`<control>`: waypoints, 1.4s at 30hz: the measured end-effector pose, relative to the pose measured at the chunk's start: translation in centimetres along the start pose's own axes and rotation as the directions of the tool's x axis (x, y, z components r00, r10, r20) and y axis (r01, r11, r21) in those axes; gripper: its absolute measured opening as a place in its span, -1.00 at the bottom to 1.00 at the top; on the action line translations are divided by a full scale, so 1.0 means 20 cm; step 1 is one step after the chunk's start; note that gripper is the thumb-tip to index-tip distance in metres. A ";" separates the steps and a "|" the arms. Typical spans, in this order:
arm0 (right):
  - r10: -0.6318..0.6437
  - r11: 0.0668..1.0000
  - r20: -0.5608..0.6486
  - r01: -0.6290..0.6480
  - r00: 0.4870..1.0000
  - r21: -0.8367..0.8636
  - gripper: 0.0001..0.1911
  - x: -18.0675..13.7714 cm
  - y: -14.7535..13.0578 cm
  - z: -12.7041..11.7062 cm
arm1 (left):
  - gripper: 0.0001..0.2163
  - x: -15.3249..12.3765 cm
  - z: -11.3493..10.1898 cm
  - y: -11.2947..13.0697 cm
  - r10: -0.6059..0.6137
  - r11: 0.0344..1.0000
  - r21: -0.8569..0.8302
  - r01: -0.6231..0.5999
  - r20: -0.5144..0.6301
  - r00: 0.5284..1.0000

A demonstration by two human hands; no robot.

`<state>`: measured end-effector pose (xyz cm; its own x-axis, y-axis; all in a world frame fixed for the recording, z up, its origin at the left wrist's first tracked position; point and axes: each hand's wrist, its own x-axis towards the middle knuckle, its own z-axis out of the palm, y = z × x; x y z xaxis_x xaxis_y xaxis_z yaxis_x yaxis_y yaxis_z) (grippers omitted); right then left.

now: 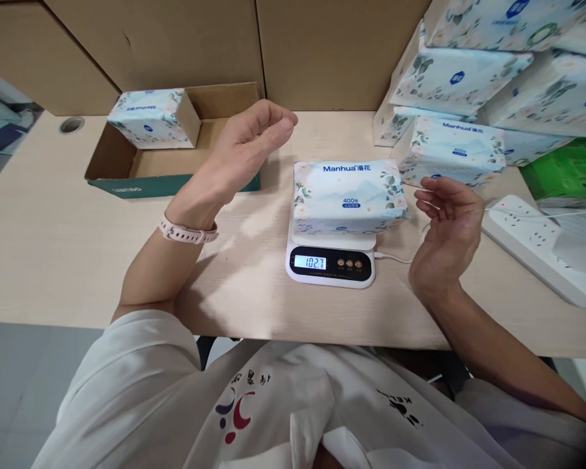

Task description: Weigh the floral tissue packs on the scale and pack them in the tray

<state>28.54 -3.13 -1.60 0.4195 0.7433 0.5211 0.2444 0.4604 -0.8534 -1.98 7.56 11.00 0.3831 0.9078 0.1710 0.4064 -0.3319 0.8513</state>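
Observation:
A pack of Manhua tissues (pixel 348 195) lies on a small white kitchen scale (pixel 330 264) whose display reads 102.7. My left hand (pixel 247 146) hovers raised to the left of the pack, fingers loosely curled, holding nothing. My right hand (pixel 450 225) is lifted just right of the pack, palm turned inward with fingers apart and empty. Neither hand touches the pack. A pink watch band (pixel 188 232) sits on my left wrist.
An open cardboard tray (pixel 127 170) at the back left holds one tissue pack (pixel 149 117). A pile of tissue packs (pixel 473 85) rises at the back right. A white power strip (pixel 532 241) lies at the right, and the scale's white cable (pixel 395 258) runs toward it. Cardboard walls stand behind.

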 end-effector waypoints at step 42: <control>0.046 0.996 -0.003 -0.046 0.999 -0.074 -0.50 0.00 -0.04 0.01 | -0.41 -0.11 0.00 0.13 0.074 0.962 0.223 -0.158 0.345 0.936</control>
<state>28.17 -3.40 -1.03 0.4325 0.7622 0.4817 0.2894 0.3886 -0.8748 -1.73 4.73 12.80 0.6742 0.7368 0.0518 0.5157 -0.5198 0.6811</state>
